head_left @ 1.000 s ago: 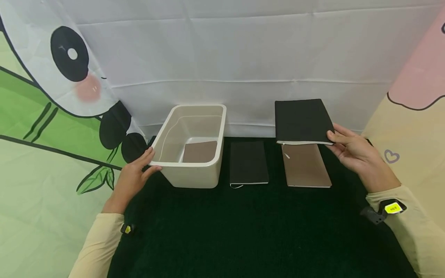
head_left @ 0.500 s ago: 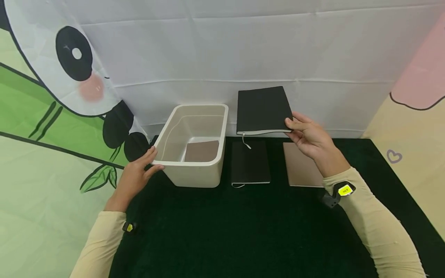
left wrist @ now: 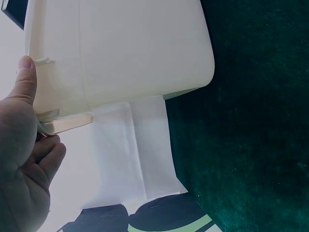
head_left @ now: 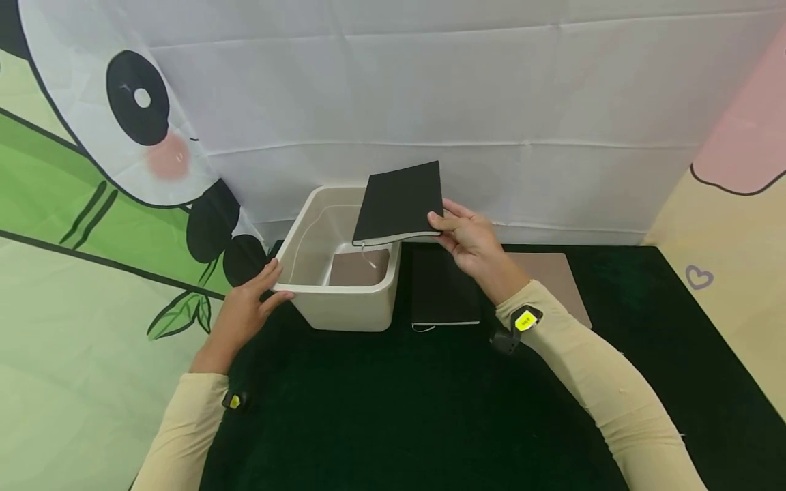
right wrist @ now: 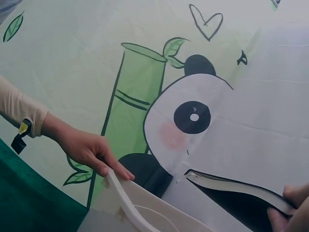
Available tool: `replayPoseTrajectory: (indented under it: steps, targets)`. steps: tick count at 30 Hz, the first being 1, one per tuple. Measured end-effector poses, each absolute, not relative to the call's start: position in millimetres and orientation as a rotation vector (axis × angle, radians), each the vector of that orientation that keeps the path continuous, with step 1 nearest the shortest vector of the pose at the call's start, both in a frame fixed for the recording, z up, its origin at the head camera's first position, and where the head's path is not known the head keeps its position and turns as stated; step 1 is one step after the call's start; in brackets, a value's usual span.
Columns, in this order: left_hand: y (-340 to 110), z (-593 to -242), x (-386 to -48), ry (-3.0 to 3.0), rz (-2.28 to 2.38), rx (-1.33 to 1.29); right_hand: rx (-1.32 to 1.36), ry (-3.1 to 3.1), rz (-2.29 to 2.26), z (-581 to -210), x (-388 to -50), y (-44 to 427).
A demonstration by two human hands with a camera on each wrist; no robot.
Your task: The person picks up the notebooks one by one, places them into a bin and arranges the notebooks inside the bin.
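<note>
My right hand point(head_left: 471, 244) pinches a black notebook point(head_left: 402, 201) by its near right corner, thumb on the cover. The notebook hangs tilted over the right side of a cream plastic bin point(head_left: 344, 310), its white ribbon dangling. Inside the bin lies a brown notebook point(head_left: 350, 271), partly hidden by the near wall. My left hand point(head_left: 244, 314) grips the bin's rim at the near left corner; the left wrist view shows the thumb point(left wrist: 25, 79) on the outer wall and curled fingers past the rim. In the right wrist view the held notebook point(right wrist: 231, 200) appears edge-on.
Right of the bin, a second black notebook point(head_left: 442, 300) lies on the dark green cloth point(head_left: 393, 402). Farther right is a brown notebook point(head_left: 555, 273), partly covered by the right arm. A white printed curtain point(head_left: 552, 88) hangs close behind the bin.
My right hand has carried the black notebook leftward, from above the right brown notebook, past the other black one, to over the bin. The left hand keeps its hold on the rim.
</note>
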State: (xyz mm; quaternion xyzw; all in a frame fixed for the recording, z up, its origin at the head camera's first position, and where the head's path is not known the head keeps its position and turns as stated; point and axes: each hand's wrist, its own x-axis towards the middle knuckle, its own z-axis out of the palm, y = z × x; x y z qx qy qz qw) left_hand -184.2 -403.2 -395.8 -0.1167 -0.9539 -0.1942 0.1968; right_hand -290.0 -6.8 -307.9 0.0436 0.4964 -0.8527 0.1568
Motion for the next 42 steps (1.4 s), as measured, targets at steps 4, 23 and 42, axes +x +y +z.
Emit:
replayPoseTrajectory:
  steps: [4,23,42]
  targets:
    - [-404.0,-397.4,-183.8,-2.656,-0.538,-0.323,0.137,1.473,-2.423,-311.8,-291.1,-30.6]
    - [-401.4,-398.0,-184.1,-2.631,-0.554,-0.349,0.194,1.511,-2.358,-328.9,-308.9,-107.2]
    - [-401.7,-400.8,-187.0,-2.616,-0.569,-0.359,0.232,1.584,-2.333,-332.9,-307.3,-134.2]
